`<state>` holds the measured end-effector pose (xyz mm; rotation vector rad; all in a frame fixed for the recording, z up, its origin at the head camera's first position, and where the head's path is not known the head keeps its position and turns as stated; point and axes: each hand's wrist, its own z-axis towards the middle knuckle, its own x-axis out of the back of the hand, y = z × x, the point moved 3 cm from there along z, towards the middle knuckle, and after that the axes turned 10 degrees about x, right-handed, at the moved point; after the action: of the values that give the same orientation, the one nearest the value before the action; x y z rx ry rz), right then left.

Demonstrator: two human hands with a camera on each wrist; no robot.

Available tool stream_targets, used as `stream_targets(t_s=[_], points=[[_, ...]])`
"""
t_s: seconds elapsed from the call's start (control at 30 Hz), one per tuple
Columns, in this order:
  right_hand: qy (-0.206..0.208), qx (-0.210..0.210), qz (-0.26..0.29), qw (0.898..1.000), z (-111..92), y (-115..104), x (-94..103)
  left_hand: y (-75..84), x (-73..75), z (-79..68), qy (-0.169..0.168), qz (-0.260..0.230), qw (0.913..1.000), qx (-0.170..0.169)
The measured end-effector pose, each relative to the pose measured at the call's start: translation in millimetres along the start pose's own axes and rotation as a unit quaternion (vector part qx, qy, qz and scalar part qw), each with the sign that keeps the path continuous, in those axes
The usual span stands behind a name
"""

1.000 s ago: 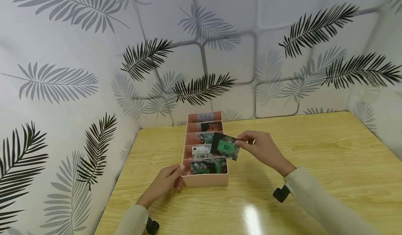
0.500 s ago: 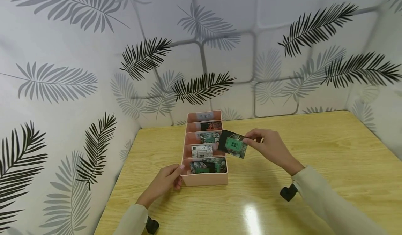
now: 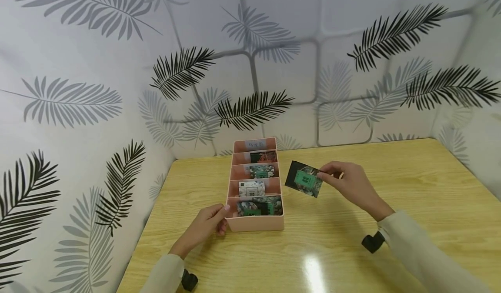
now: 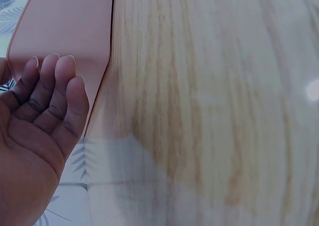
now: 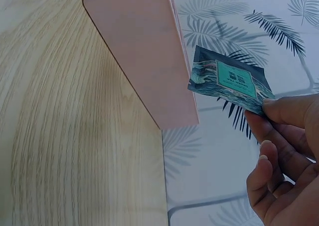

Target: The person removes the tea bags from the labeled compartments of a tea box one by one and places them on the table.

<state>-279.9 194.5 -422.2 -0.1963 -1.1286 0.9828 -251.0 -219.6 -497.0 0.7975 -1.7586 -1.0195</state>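
Sachet (image 3: 303, 179) rightward; right-wrist view: "GREEN TEA"

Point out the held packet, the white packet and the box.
Held packet (image 5: 236, 78): right wrist view, on its green label.
White packet (image 3: 252, 189): head view, on the middle of its front.
Box (image 3: 256, 224): head view, on the outer wall at its near end.

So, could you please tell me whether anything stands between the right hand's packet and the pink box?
Nothing visible does. The right hand pinches the packet beside the pink box; in the head view, only table shows between them, with the left hand at the box's near left corner.
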Motion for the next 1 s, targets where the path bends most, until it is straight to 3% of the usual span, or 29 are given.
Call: stream_targets(t_s=[1.0], points=[[0.032,-0.062,-0.038,0.997,-50,52,50.0,-0.5,0.1,0.3,0.002,0.025,0.9997,-0.001]])
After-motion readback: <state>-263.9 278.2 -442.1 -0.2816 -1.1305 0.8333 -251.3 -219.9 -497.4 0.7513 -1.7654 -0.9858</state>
